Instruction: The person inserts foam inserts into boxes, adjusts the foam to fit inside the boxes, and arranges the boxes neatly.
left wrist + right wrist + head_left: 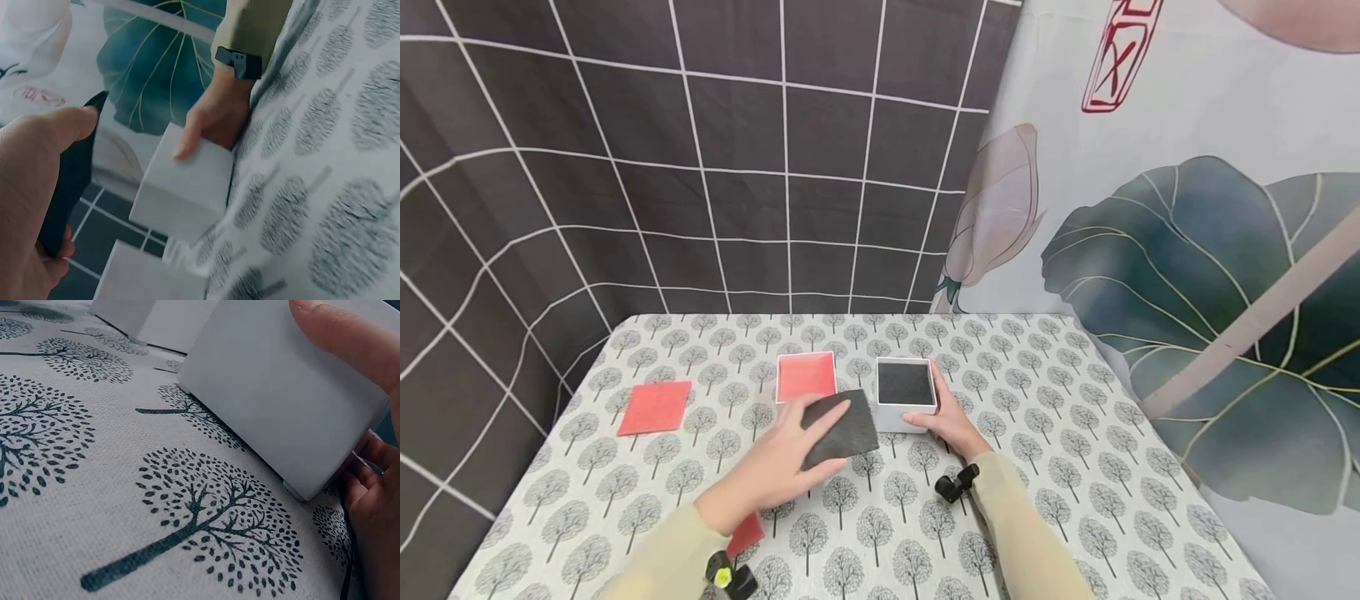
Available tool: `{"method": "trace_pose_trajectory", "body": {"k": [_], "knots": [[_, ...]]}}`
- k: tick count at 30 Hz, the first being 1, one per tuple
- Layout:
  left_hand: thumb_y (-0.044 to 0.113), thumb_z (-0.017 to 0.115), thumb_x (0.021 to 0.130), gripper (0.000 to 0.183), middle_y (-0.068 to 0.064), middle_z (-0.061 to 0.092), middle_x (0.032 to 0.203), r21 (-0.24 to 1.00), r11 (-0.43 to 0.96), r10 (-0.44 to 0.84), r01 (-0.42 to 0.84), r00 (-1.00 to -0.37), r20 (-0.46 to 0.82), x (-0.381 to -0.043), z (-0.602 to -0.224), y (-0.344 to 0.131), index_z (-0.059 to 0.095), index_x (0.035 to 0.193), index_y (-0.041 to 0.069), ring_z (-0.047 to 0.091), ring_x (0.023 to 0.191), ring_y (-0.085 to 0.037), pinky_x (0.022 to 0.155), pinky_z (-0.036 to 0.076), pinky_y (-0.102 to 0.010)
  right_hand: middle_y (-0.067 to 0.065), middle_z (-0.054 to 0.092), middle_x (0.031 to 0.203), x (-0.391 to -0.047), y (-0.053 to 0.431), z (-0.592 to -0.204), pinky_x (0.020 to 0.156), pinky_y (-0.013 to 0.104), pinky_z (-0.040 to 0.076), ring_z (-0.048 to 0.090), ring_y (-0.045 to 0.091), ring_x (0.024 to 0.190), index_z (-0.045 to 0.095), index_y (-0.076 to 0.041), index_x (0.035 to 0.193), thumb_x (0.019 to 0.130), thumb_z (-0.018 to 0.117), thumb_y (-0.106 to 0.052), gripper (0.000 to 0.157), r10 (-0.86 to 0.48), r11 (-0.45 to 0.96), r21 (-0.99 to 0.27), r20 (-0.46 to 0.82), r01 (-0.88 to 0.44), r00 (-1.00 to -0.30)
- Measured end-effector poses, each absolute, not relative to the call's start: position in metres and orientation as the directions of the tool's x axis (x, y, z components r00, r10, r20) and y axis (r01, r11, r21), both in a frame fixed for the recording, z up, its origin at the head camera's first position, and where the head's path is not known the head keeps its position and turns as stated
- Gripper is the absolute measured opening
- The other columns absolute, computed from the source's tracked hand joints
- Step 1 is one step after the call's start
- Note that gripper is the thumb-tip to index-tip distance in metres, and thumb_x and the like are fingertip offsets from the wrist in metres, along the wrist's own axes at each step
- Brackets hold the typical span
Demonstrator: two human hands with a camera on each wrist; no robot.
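Observation:
My left hand (775, 462) pinches a dark square sheet (848, 432), thumb on one face and fingers on the other in the left wrist view. The sheet is up off the cloth, between two white boxes. My right hand (953, 421) grips the right-hand white box (904, 418) by its side, thumb along the near wall. Inside that box lies a dark square piece (906, 383), filling its opening. The other white box (150, 275) stands to the left with a red square piece (805, 375) in it; my left hand partly hides it.
A red square sheet (655, 408) lies flat at the left of the tree-print tablecloth (917, 558). Another red piece (747, 533) shows partly under my left wrist. Behind the table hangs a dark checked curtain (730, 208), with a leaf-print curtain (1150, 250) at the right.

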State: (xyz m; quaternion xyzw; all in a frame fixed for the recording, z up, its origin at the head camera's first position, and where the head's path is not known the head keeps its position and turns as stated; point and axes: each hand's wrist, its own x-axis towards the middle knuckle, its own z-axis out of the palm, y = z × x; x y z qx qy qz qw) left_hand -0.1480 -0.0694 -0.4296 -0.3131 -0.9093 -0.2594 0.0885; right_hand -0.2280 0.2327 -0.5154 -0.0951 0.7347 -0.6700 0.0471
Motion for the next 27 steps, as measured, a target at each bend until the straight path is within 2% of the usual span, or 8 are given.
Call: {"method": "trace_pose_trajectory", "body": {"k": [3,5,8,11,15,22,27], "knots": [[0.057,0.053,0.085,0.071,-0.012,0.028,0.141,0.400,0.653,0.574,0.644,-0.764,0.294,-0.159,-0.426,-0.054,0.026,0.147,0.035,0.045,0.112,-0.025,0.078,0.051,-0.040,0.010,0.042,0.136,-0.229,0.234,-0.515,0.085,0.040,0.050,0.058,0.031,0.096,0.012,-0.042,0.146,0.069,0.081,-0.010,0.108,-0.212,0.084,-0.993,0.060,-0.080,-0.975],[0.059,0.051,0.086,0.071,-0.012,0.027,0.142,0.393,0.641,0.602,0.659,-0.749,0.276,-0.167,-0.424,-0.045,0.025,0.147,0.034,0.044,0.115,-0.024,0.079,0.051,-0.038,0.011,0.040,0.138,-0.228,0.234,-0.512,0.089,0.039,0.048,0.055,0.030,0.101,0.012,-0.040,0.147,0.070,0.079,-0.006,0.108,-0.227,0.083,-0.992,0.070,-0.091,-0.971],[0.061,0.048,0.086,0.071,-0.011,0.024,0.143,0.393,0.621,0.640,0.678,-0.728,0.244,-0.180,-0.423,-0.032,0.025,0.147,0.032,0.039,0.121,-0.023,0.085,0.050,-0.036,0.012,0.034,0.144,-0.223,0.231,-0.502,0.095,0.036,0.044,0.051,0.029,0.110,0.008,-0.032,0.149,0.072,0.075,0.002,0.108,-0.243,0.083,-0.992,0.076,-0.099,-0.967],[0.061,0.046,0.087,0.071,-0.012,0.023,0.144,0.376,0.609,0.676,0.699,-0.705,0.215,-0.191,-0.422,-0.020,0.025,0.148,0.030,0.033,0.126,-0.024,0.091,0.047,-0.037,0.011,0.025,0.150,-0.218,0.228,-0.492,0.102,0.038,0.036,0.043,0.030,0.119,0.006,-0.025,0.150,0.071,0.073,0.006,0.108,-0.245,0.090,-0.991,0.078,-0.103,-0.966],[0.059,0.046,0.088,0.070,-0.016,0.024,0.144,0.332,0.593,0.715,0.734,-0.669,0.202,-0.205,-0.422,-0.005,0.028,0.147,0.026,0.032,0.126,-0.026,0.092,0.046,-0.039,0.008,0.017,0.153,-0.218,0.228,-0.491,0.106,0.041,0.030,0.038,0.030,0.125,0.005,-0.025,0.150,0.070,0.075,0.002,0.110,-0.256,0.109,-0.986,0.093,-0.124,-0.962],[0.059,0.049,0.087,0.069,-0.015,0.023,0.145,0.327,0.622,0.717,0.711,-0.685,0.125,-0.228,-0.422,0.013,0.030,0.146,0.029,0.036,0.123,-0.027,0.081,0.051,-0.040,0.015,0.024,0.149,-0.221,0.231,-0.495,0.099,0.033,0.038,0.046,0.025,0.117,0.005,-0.020,0.150,0.070,0.074,0.005,0.109,-0.272,0.110,-0.982,0.116,-0.151,-0.955],[0.055,0.050,0.088,0.066,-0.014,0.024,0.144,0.306,0.638,0.719,0.706,-0.689,0.090,-0.241,-0.422,0.021,0.031,0.146,0.029,0.032,0.124,-0.025,0.084,0.050,-0.038,0.013,0.025,0.149,-0.227,0.233,-0.510,0.093,0.028,0.045,0.054,0.023,0.108,0.002,-0.027,0.150,0.073,0.076,0.000,0.110,-0.249,0.085,-0.992,0.073,-0.097,-0.966]]}}
